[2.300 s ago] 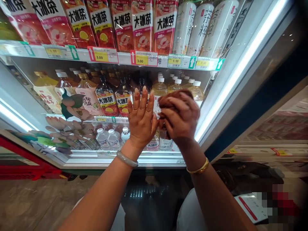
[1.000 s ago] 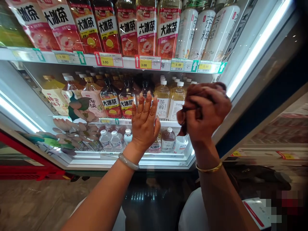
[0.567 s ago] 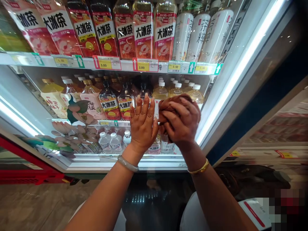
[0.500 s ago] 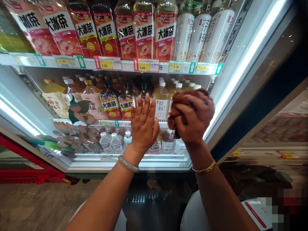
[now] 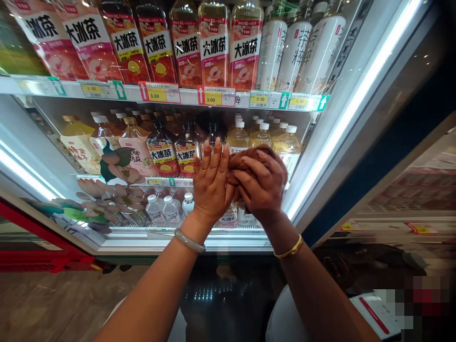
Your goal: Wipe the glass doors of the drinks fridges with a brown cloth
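Compared with 0.5 s ago, the person's right hand (image 5: 264, 183) has swung left with the brown cloth (image 5: 239, 161), closing the gap to the left hand (image 5: 213, 187); the cloth now appears right beside it. The gold bangle (image 5: 290, 249) has shifted left too. 1 white-capped bottle (image 5: 239, 137) now has its label mostly covered, while the rightmost bottle (image 5: 290, 152) has come into view.

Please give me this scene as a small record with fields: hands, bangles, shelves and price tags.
Left hand: open and flat, back showing
Right hand: closed around a brown cloth, close beside the left hand
Left bangle: pale grey
Right bangle: gold-coloured
Shelves: three visible levels with bottled drinks
Price tags: several along the top visible edge read 3.00
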`<state>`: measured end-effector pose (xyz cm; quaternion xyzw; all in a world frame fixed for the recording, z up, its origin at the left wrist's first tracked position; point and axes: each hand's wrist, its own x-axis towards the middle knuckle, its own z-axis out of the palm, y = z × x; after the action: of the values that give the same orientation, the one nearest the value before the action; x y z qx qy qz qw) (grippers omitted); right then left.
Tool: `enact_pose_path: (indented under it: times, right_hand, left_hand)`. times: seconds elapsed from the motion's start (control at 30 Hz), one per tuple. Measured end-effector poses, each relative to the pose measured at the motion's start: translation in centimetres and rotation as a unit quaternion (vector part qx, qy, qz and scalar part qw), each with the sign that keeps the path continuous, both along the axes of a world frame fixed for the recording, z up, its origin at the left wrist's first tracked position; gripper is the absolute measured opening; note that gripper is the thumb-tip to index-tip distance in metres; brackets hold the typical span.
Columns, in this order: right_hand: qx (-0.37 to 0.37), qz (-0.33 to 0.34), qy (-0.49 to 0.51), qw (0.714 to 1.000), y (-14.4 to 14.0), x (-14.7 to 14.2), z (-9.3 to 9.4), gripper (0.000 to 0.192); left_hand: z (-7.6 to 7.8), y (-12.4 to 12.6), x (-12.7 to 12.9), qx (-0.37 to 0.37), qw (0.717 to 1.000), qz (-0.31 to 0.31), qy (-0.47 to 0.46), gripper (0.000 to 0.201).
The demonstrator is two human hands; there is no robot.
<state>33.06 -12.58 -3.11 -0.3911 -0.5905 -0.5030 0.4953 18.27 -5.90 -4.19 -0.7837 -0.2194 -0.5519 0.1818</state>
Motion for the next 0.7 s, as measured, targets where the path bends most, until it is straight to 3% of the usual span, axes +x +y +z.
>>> enact_pose_path:
  times: [0.13, 0.2, 0.3, 0.43, 0.5, 0.6, 0.7]
  right_hand:
    - [0.071, -0.038, 0.083, 0.993, -0.8, 5.3, 2.8, 0.026]
    - [0.105, -0.065, 0.115, 0.986, -0.9, 6.4, 3.4, 0.03]
    - [0.087, -0.074, 0.11, 0.987, -0.6, 4.6, 2.8, 0.029]
    - [0.01, -0.016, 0.031, 0.999, 0.0, -0.4, 0.7, 0.017]
    - [-0.005, 0.009, -0.007, 1.0, 0.0, -1.2, 0.4, 0.012]
    - [-0.003, 0.01, 0.014, 1.0, -0.6, 1.1, 1.3, 0.015]
    - [0.052, -0.025, 0.105, 0.993, -1.2, 5.2, 2.9, 0.02]
  left_hand:
    - [0.0, -0.2, 0.2, 0.004, 1.0, -0.001, -0.012, 0.077]
    - [0.0, -0.3, 0.3, 0.006, 1.0, -0.008, -0.019, 0.077]
    - [0.0, -0.3, 0.5, 0.004, 1.0, 0.004, -0.021, 0.076]
    - [0.1, -0.2, 0.4, 0.003, 1.0, 0.003, -0.015, 0.075]
    - [0.2, -0.2, 0.3, 0.005, 1.0, -0.002, -0.009, 0.076]
    - [0.2, -0.3, 0.1, 0.003, 1.0, 0.006, -0.011, 0.077]
    - [0.2, -0.5, 0.0, -0.002, 1.0, 0.006, -0.015, 0.077]
